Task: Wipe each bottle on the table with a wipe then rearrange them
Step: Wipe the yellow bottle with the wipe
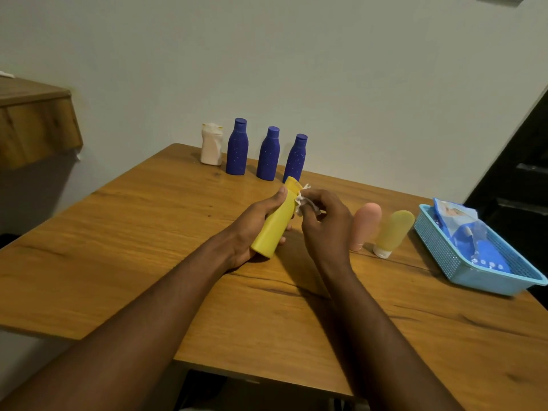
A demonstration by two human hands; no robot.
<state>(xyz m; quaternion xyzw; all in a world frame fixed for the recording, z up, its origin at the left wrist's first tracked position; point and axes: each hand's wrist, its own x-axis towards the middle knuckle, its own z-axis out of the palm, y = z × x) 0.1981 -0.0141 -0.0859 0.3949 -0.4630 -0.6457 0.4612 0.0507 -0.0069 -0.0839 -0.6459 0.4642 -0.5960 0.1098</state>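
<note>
Left hand: fingers curled round the lower half of the yellow bottle, thumb laid along its side, holding it tilted over the table
Right hand: fingertips pinch one crumpled white wipe against the bottle's upper part, right by the cap
Yellow bottle: one, at mid-table between the two hands, cap end pointing away toward the wall
Blue bottles: three, upright in a row at the far edge, caps on
White bottle: one, upright just left of the blue row
Soft tubes: two, standing right of the hands, a pink tube and a yellow-green tube on its white cap, just beside each other (touching or not, I can't tell from here)
Bottles in all: seven
Basket: one, light blue, at the table's right edge, with one blue pack of wipes lying in it
Shelf: one, wooden, on the wall off to the left
</note>
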